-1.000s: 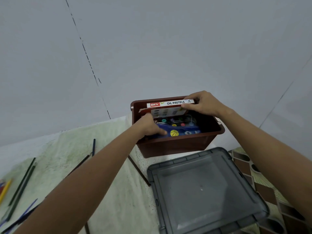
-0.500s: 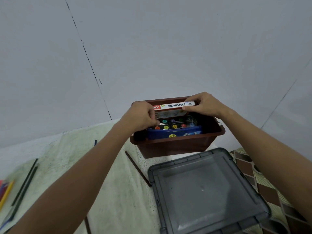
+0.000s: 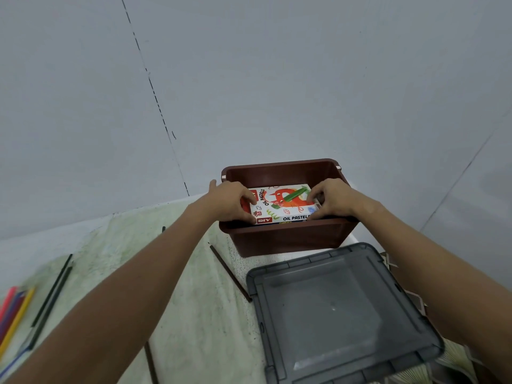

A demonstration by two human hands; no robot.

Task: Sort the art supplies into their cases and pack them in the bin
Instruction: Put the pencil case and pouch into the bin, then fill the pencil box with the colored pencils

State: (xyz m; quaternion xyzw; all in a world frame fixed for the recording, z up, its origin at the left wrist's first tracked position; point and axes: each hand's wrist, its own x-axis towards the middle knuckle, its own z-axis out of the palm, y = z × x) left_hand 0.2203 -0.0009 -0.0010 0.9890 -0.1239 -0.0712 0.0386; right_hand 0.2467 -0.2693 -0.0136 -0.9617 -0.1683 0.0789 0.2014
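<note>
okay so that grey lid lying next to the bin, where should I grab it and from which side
Grip the grey lid by its raised rim on the two opposite short sides, coming down from above with a hand on each. It lies flat and wide beside the brown bin, so probably too broad for one hand.

Lighting dim and flat, soft and diffuse with no clear source, leaving the wall (image 3: 277, 79) a dull blue-grey. Faint glare showing on the grey lid (image 3: 340, 314) as small pale spots, and shallow shadow pooling inside the brown bin (image 3: 282, 236). Wide-angle bending at the edges — wall seams curving, forearms stretching — and coloured pencils (image 3: 13, 311) at far left smearing into soft blur.
</note>
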